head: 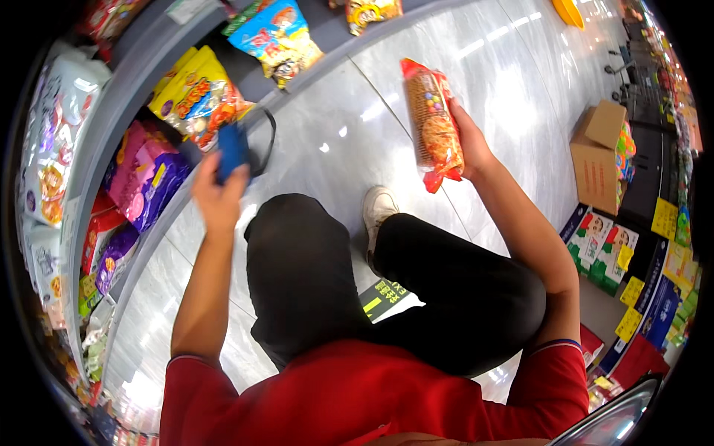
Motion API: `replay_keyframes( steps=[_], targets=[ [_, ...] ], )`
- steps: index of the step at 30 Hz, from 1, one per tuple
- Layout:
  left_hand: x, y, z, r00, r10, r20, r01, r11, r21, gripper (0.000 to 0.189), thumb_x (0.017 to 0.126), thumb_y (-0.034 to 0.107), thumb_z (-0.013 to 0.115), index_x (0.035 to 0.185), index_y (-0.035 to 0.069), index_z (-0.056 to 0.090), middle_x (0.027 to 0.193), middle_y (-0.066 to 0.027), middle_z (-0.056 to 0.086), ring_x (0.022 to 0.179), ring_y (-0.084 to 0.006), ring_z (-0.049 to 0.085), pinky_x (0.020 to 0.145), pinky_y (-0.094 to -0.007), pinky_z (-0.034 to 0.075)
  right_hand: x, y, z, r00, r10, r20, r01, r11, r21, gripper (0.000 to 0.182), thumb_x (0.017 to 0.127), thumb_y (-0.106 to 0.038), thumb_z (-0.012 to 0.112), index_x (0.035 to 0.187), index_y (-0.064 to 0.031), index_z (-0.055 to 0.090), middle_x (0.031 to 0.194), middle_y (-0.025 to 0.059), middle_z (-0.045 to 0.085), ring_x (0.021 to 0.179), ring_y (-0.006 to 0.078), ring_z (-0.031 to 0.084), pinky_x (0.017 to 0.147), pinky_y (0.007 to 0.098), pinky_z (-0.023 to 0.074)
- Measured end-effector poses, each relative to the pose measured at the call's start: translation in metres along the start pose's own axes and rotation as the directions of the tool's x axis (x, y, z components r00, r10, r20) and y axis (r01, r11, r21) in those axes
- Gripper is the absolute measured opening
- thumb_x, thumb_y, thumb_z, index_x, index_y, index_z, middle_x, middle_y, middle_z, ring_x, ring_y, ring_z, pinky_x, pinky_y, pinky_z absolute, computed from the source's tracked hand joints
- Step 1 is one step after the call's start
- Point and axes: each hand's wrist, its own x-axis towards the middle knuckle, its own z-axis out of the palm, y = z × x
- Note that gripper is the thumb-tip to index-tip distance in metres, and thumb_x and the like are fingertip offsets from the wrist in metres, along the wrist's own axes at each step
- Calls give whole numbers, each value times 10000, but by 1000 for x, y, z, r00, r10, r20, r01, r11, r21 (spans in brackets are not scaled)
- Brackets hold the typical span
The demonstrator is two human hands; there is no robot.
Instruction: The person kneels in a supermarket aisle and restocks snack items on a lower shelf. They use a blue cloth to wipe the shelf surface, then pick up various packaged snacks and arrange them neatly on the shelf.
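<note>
My left hand (220, 192) grips a small dark blue handheld device (231, 150) with a black strap loop; both are blurred, and what kind of device it is I cannot tell. It is held in front of the lower shelf, near a yellow snack bag (192, 92). In my right hand (471, 142) is a long red-and-clear plastic packet of biscuits (432, 122), held upright over the floor by its right side. A pink and purple snack bag (146, 175) lies on the shelf just left of my left hand.
The curved grey shelf edge (150, 245) runs along the left, with a blue snack bag (273, 36) at the top. An opened cardboard box (597, 161) and stacked cartons (602, 240) stand at the right. My bent knees are above the tiled floor (312, 139).
</note>
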Motion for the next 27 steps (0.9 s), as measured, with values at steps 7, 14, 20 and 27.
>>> replay_keyframes(
  steps=[7,14,20,27],
  targets=[
    [0,187,107,871,472,136,-456,880,-136,341,649,160,774,946,65,637,808,-111,599,659,-323,618,560,-386,505,11,16,72,943,163,289,-168,986,-5,576,1016,-443,518,1406,-21,502,1318,144,621,1166,244,639,1025,410,515],
    [36,152,89,980,-79,-182,31,966,-256,207,790,182,740,879,31,628,732,-128,635,633,-263,628,593,-368,503,-24,10,71,880,174,441,-9,936,-353,872,805,-326,826,1472,35,397,1329,124,600,1191,226,609,1057,370,473],
    [48,85,88,917,-391,-83,160,549,-821,156,880,106,639,946,-35,650,826,-3,639,739,-76,551,664,-241,453,-44,-68,152,871,-37,490,394,649,-651,1114,678,-455,897,1509,44,346,1369,124,570,1250,199,542,1102,363,400],
    [53,61,77,800,-600,-21,317,452,-834,131,862,133,652,835,8,623,703,-9,601,626,-82,542,556,-271,441,-35,-133,300,668,-194,718,715,-97,-692,1006,645,-504,908,1414,5,506,1246,155,644,1114,230,640,997,366,495]
  ],
)
